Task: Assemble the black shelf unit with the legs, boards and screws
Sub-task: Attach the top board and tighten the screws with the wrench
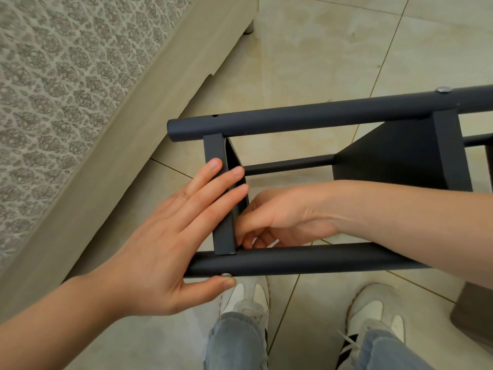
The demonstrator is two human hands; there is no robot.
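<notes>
Left hand (160,244) is lying flat, fingers straight, pressing the end board (216,156). Its thumb is touching the screw (226,275), at 6 o'clock of the board, in the near leg (306,259), whose axis is running 9 to 3. Right hand (277,220) is curling its grip inside the corner; cannot tell what it is holding.

Black shelf unit (314,121), silver screw (442,89), beige tiles (320,49), grey-patterned mattress (53,76), white shoes (245,297), blue jeans (234,343)
</notes>
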